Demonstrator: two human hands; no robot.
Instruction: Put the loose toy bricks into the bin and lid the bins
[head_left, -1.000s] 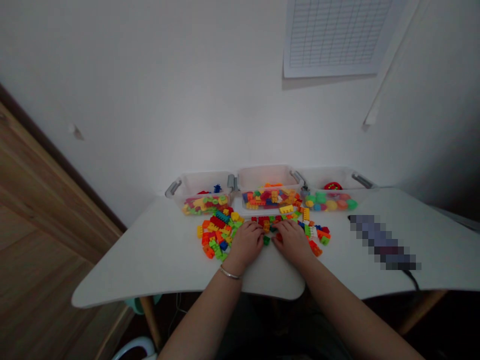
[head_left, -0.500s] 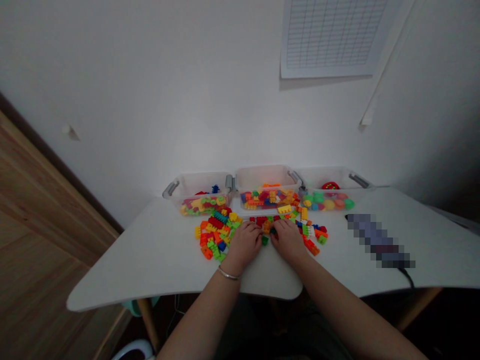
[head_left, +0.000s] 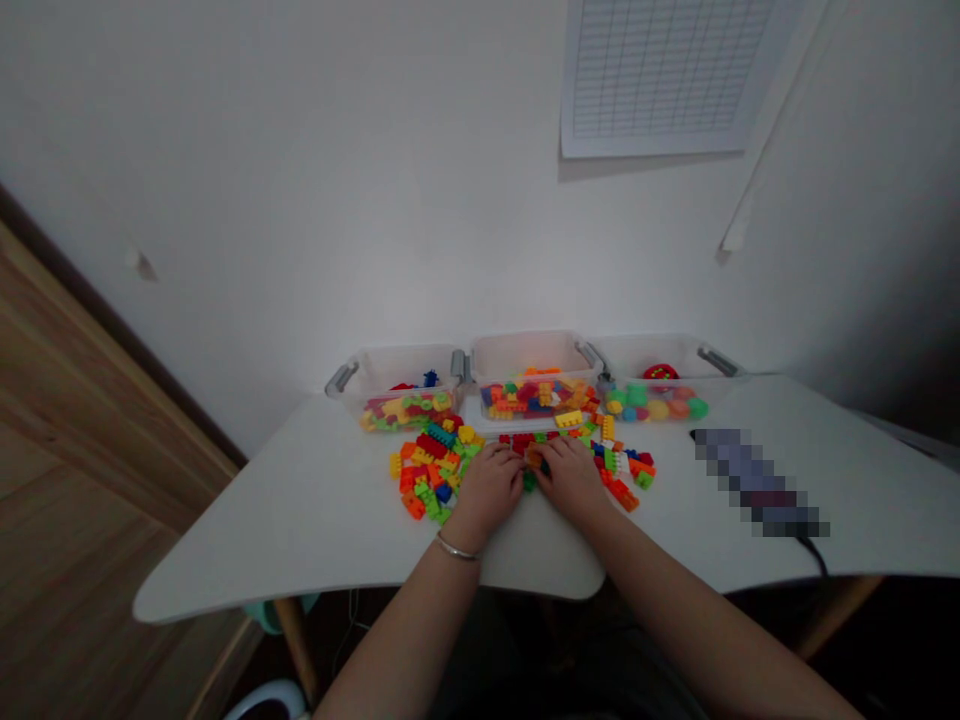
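Close together over the white table, both hands are among loose plastic building blocks. My right hand [head_left: 573, 480] has its fingers closed on an orange building block [head_left: 533, 457], with something dark under its fingertips. My left hand [head_left: 489, 487], wearing a bracelet at the wrist, is curled just left of that block; its fingertips are partly hidden, and what they hold cannot be made out. A green block [head_left: 530, 482] lies between the hands. Red blocks [head_left: 517, 440] lie just beyond the fingers. A mixed pile of blocks [head_left: 427, 470] spreads beside my left hand, and more blocks [head_left: 622, 465] lie right of my right hand.
Along the wall stand three clear bins: a left bin [head_left: 405, 360] and a middle bin [head_left: 525, 350] with colourful pieces, and a right bin [head_left: 630, 352] with round pieces. A blurred-out object with a cable [head_left: 814, 555] lies at the right of the table [head_left: 300, 510].
My right hand has shifted slightly left, its fingers now over the orange block. The green block between the hands is more covered. My left hand has hardly moved.
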